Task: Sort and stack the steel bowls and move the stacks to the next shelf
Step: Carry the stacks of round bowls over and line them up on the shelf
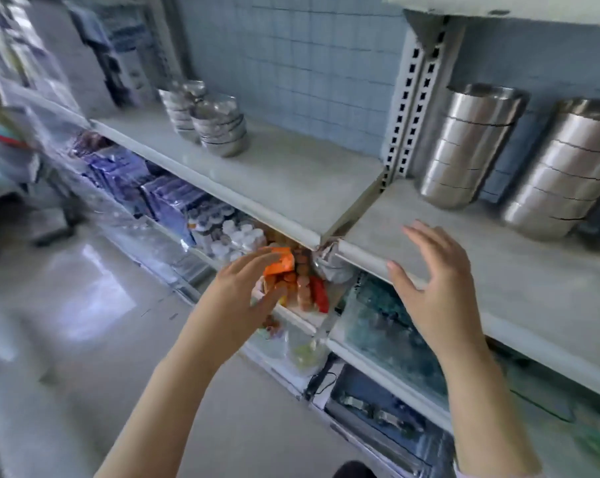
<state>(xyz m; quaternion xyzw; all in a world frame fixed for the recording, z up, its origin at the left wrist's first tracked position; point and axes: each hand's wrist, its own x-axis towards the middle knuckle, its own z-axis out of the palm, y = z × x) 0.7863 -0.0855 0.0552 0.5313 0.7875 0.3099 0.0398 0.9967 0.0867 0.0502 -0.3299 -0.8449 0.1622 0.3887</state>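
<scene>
Hands hover empty, fingers spread wide — the left hand (246, 291) over the lower goods, the right hand (433, 281) above the near edge of the right shelf (498, 270). Two stacks of steel bowls (205, 115) stand far on the left shelf (274, 174); two tall steel stacks (519, 157) stand far right.

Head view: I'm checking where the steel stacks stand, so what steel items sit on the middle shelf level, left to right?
Rear bowl stack → front bowl stack → upright post → left container stack → right container stack.
</scene>
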